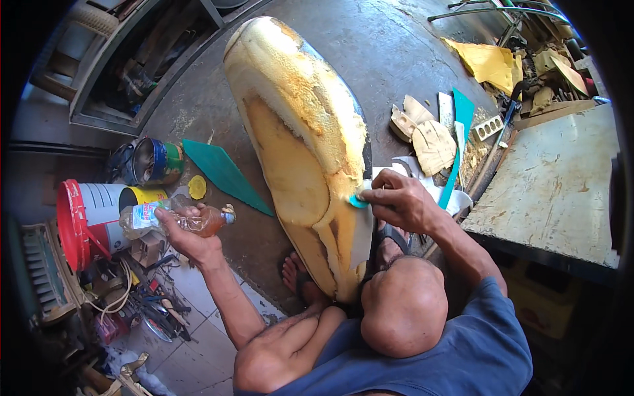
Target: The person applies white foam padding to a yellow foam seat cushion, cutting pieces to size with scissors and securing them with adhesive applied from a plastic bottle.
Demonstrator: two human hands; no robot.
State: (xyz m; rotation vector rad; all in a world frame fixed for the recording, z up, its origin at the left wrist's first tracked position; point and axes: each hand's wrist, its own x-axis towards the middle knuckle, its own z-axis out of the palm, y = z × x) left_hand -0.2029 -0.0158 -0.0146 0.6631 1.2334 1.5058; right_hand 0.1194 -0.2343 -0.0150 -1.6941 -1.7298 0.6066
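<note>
A long motorcycle seat with bare yellow foam (300, 171) and a dark edge stands tilted in front of me, its lower end between my feet. The foam is worn, with brown patches and a smooth hollow. My left hand (188, 239) is closed around a clear plastic bottle (211, 221) of amber liquid. The bottle lies nearly level, left of the seat, its neck toward the foam. Between the fingertips of my right hand (406, 203) is a small green flat piece (358, 202), pressed against the foam's right side. Its far part is blurred or hidden.
A red-and-white bucket (74, 224), paint cans (155, 162) and scattered tools (158, 310) lie left. Green sheet pieces (224, 177) flank the seat. Foam scraps (432, 142) lie right, beside a worn board-topped bench (555, 185). A metal-framed cabinet (109, 109) stands far left.
</note>
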